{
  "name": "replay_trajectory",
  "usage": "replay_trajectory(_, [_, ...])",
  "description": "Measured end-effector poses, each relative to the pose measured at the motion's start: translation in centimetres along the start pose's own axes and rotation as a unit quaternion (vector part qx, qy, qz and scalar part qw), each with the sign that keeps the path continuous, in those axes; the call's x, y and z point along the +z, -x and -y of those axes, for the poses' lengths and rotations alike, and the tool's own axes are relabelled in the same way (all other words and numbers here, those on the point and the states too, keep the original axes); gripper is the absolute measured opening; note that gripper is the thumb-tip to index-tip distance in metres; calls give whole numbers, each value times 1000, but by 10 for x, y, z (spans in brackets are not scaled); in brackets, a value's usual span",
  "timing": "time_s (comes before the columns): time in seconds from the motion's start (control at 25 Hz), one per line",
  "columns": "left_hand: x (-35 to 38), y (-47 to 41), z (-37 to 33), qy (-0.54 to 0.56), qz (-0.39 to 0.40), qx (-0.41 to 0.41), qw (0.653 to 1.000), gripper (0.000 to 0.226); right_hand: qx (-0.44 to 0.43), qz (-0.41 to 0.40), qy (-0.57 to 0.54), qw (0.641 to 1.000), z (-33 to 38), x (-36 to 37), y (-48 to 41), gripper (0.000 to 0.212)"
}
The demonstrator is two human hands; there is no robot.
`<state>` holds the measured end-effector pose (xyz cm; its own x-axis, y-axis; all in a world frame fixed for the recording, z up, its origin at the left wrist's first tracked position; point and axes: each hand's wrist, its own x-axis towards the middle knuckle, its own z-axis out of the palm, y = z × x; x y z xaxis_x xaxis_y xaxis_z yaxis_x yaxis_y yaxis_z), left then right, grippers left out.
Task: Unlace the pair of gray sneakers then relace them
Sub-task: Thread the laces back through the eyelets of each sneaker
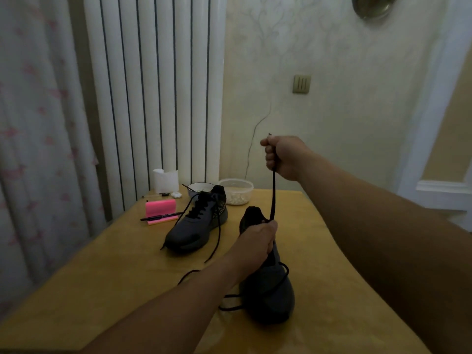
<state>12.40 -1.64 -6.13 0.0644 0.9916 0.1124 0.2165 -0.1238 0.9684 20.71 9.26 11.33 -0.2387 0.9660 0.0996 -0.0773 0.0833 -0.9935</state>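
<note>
Probably unlacing: right hand (283, 157) grip fisted round the black cord lace (273, 192), pulled taut above the near gray fabric sneaker (270, 297); left hand (258, 238) grip clamps its collar. Next: free the lower eyelets.

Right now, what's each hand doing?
Left hand: grips the near sneaker at its opening.
Right hand: grips the black lace, held up taut.

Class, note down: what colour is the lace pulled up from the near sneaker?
Black; the head view shows the lace taut below the right hand.
</note>
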Motion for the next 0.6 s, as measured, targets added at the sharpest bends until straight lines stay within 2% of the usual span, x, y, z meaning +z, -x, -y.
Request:
replay_trajectory(0.08, [0,3,-3,18,-1,-14,1000,50,15,19,30,999,-9,-3,0,27])
replay_trajectory(0.16, [-1,3,-11,71,-8,-39,997,49,11,5,192,981,-21,-8,0,34])
replay_trajectory(0.24, [-7,-4,-17,125,-27,-65,990,49,-11,-58,324,944,-40,-15,7,46])
replay_trajectory(0.32, [-15,-14,-23,155,-47,-63,985,49,-42,-95,292,951,-64,-26,13,35])
replay_trajectory(0.4, [-24,-21,-33,140,-65,-35,987,49,-7,-79,214,974,-87,-31,38,25])
replay_trajectory(0.52, [-30,-26,-47,37,-67,-1,997,45,37,-12,194,980,-120,-36,70,23])
replay_trajectory(0.6, [-34,-28,-50,11,-44,2,999,40,53,57,158,984,-128,-40,82,23])
